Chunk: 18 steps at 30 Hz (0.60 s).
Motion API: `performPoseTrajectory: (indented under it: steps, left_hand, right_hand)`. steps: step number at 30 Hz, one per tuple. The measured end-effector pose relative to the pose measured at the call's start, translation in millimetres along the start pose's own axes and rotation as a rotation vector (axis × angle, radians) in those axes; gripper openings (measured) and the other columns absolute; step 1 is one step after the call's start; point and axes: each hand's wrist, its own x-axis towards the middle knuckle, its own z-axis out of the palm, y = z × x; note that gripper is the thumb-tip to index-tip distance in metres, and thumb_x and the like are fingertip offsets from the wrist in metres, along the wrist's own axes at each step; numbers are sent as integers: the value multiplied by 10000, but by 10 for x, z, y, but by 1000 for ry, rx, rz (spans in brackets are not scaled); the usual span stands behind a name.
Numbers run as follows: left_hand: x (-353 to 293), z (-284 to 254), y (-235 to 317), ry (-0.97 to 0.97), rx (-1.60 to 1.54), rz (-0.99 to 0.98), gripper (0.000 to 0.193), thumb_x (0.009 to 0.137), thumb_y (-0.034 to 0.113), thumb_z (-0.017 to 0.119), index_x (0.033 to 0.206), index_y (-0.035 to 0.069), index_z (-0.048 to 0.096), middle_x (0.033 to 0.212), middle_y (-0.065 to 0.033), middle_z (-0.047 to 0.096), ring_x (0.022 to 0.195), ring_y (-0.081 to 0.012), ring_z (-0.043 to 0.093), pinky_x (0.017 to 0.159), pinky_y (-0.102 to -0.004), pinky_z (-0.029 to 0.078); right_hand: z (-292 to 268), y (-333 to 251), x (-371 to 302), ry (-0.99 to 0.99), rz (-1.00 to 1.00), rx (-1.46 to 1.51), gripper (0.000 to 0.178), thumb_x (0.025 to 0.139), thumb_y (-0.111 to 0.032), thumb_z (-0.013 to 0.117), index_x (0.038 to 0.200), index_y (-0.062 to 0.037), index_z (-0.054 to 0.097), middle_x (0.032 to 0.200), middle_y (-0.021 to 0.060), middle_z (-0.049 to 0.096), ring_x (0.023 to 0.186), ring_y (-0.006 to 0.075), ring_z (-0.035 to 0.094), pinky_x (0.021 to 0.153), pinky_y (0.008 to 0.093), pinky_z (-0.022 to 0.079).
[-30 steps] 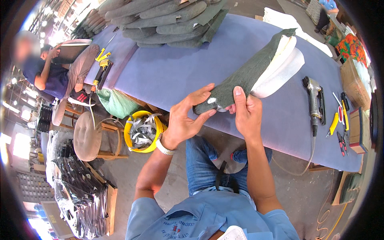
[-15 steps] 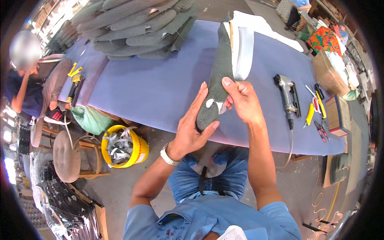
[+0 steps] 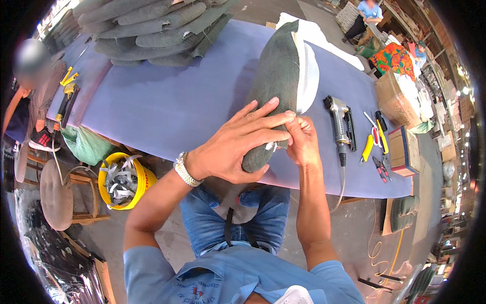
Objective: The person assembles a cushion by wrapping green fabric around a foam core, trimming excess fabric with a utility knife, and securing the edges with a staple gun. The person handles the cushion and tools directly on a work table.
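Note:
A long dark grey fabric-covered pad [image 3: 273, 66] with a white strip [image 3: 308, 83] along its right side stands out from me over the table. Its rounded near end sits in my left hand [image 3: 238, 139], fingers laid across the fabric and thumb round the end. My right hand [image 3: 304, 139] is closed in a pinch on the pad's fabric edge, its thumb beside my left fingertips. A small white patch [image 3: 271, 146] shows on the fabric just below the fingers. What lies inside the right-hand pinch is hidden.
On the blue-grey table [image 3: 167, 111], a pile of similar grey pads [image 3: 152, 30] lies far left. An air stapler [image 3: 340, 121] with a hose, yellow-handled tools [image 3: 368, 148], red pliers [image 3: 380, 168] and a box [image 3: 397, 151] are at right. A yellow bucket [image 3: 144, 180] of scraps stands lower left.
My left hand has slid up and over the pad, its fingers now reaching my right hand. The pad has turned to show more of its broad grey face. The whole view has shifted.

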Motion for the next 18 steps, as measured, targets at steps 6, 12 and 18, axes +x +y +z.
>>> performPoseTrajectory:
  steps: [6, 12, 18]
  left_hand:
    - [7, 7, 19, -7, 13, -15, 713, 662, 117, 754, 1357, 172, 605, 1609, -73, 446, 1551, -380, 278, 1220, -608, 245]
    - [-105, -2, -11, 88, 12, -44, 714, 657, 67, 747, 1349, 168, 601, 1623, -38, 427, 1558, -354, 263, 1209, -636, 277]
    - [-54, -10, 137, 29, 39, -79, 611, 787, 153, 753, 1373, 163, 583, 1667, -56, 344, 1569, -350, 226, 1213, -640, 265]
  right_hand:
    - [63, -125, -38, -28, 53, 45, 399, 1054, -344, 620, 784, -59, 686, 633, 16, 590, 599, 106, 568, 574, 272, 473]
    - [-707, -537, -95, 21, -111, -564, 344, 1031, -344, 647, 1035, -1, 683, 978, 94, 716, 870, 167, 662, 757, 319, 531]
    - [-2295, -29, -151, 502, -56, -1491, 428, 847, -264, 798, 1150, -9, 636, 1061, 227, 698, 1002, 408, 668, 885, 475, 525]
